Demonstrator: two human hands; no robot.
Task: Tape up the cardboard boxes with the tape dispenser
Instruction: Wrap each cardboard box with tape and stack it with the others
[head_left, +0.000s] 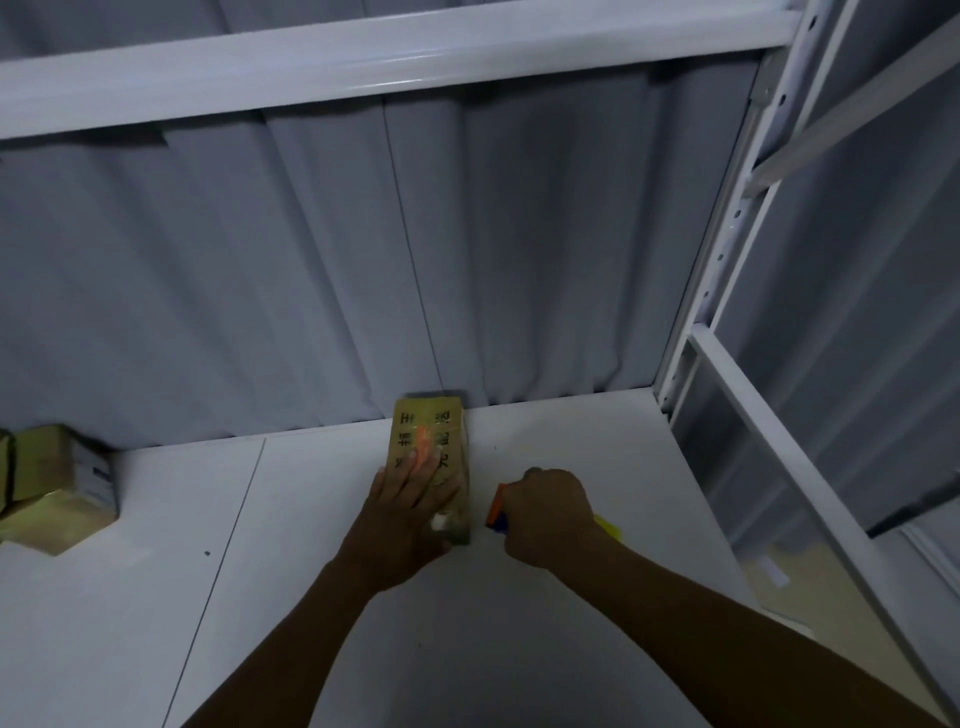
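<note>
The cardboard box (431, 421) lay near the back of the worktop (363, 623), close to the grey curtain (311, 286). The left hand (410, 499) pressed down on its top, fingers (427, 465) straight. The right hand (545, 512) was clenched round the tape dispenser (496, 512), just beside the box's right side. Were the left hand's pressure too light, the box would likely skid or twist under the dispenser's pull and wrinkle the tape. The curtain left little room beyond the box. More boxes (57, 488) sat well apart at the left, and a rack upright (727, 234) stood to the right.

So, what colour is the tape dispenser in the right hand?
The tape dispenser shows orange and blue parts, plus yellow behind the right hand; head view.
</note>
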